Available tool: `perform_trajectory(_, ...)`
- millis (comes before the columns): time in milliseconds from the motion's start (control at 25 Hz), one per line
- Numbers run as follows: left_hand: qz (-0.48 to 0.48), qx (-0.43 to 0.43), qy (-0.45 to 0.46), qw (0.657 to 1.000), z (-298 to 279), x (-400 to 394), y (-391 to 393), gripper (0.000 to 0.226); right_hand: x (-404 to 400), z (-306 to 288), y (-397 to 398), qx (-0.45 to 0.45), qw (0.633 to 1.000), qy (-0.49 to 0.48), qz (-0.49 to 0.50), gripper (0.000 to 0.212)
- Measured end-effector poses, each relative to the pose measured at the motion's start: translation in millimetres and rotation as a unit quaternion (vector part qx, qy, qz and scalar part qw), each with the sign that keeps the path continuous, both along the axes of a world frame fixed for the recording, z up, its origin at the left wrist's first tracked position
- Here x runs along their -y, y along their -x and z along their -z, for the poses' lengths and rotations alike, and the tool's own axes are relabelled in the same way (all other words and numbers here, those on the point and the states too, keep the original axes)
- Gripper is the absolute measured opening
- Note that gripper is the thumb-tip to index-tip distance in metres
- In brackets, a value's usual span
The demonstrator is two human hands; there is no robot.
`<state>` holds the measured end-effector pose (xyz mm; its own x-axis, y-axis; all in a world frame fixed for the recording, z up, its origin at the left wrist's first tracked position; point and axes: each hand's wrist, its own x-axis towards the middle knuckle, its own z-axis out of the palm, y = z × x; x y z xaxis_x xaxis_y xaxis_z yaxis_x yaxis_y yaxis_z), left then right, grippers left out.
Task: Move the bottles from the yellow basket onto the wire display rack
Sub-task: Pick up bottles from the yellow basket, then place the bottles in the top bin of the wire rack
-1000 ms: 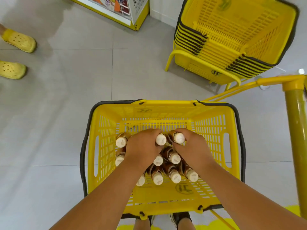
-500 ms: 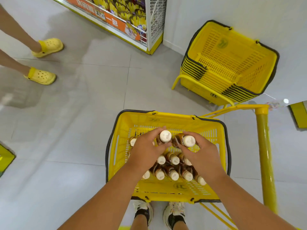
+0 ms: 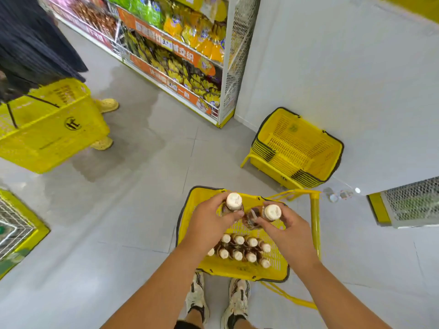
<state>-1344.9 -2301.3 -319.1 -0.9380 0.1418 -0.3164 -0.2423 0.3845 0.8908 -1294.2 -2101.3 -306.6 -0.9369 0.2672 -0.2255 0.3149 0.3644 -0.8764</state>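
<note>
Above the yellow basket (image 3: pixel 187 224), each hand grips one brown bottle just below its white cap: the left hand (image 3: pixel 209 224) curls its fingers round the left bottle (image 3: pixel 233 202), and the right hand (image 3: pixel 288 230) pinches the right bottle (image 3: pixel 270 213), the two nearly touching. About nine more bottles (image 3: pixel 238 249) stand in the basket at 6 o'clock of them. Stacked baskets (image 3: pixel 297 148) sit at 1 o'clock.

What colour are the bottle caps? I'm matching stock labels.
Cream-white, seen best in the head view on the bottle held by the left hand.
</note>
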Motion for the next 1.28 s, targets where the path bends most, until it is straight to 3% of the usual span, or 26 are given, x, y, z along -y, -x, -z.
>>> perform_trajectory(200, -0.012, -0.070, -0.031, 0.997, -84, 5, -8, 0.034, -4, -84, -2, -0.066, 0.997, -0.002, -0.031, 0.033)
perform_trajectory(360, -0.072, -0.121, -0.057, 0.988, -137, 11, -32, 0.044, -4, -131, -1, -0.115, 0.991, 0.028, -0.063, 0.052)
perform_trajectory(680, -0.257, -0.158, -0.032, 0.953, -209, 78, -146, 0.038, 61, -196, -11, -0.120, 0.945, 0.042, -0.303, 0.037)
perform_trajectory(1040, -0.492, -0.146, -0.005, 0.858, -258, 223, -330, 0.028, 271, -246, -84, -0.134, 0.822, 0.097, -0.545, 0.041)
perform_trajectory(1280, -0.584, -0.161, 0.054, 0.794, -285, 335, -472, 0.028, 426, -269, -185, -0.148, 0.748, 0.122, -0.636, 0.033)
